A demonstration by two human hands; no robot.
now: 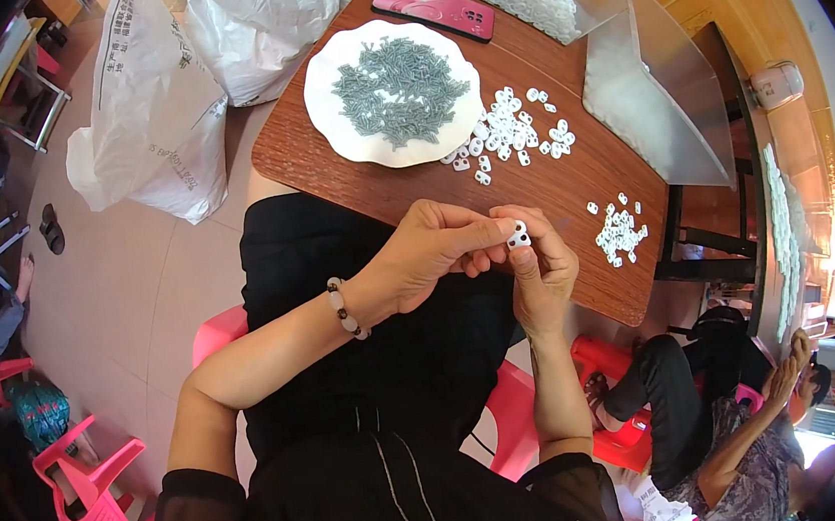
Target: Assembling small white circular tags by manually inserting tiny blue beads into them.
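Over the table's near edge, a small white plastic piece with dark holes (518, 236) is pinched between the fingertips of both hands. My left hand (437, 254), wearing a beaded bracelet (344, 310), presses thumb and forefinger together at its left side. Thumb and fingers of my right hand (545, 273) close on it from the right. Whether the left fingers also hold something tiny is hidden. Beyond them, a scalloped white plate (322, 99) bears many small grey screw-like pins (401, 86). White two-holed pieces lie in a larger heap (505, 126) beside it and a smaller heap (620, 235) to the right.
On the brown wooden table (572, 195) lie a pink phone (433, 8) and clear bins (657, 87) of white pieces. Large white sacks (156, 105) stand on the floor at left. Pink chairs (99, 502) stand about. Another person (747, 450) sits at the right.
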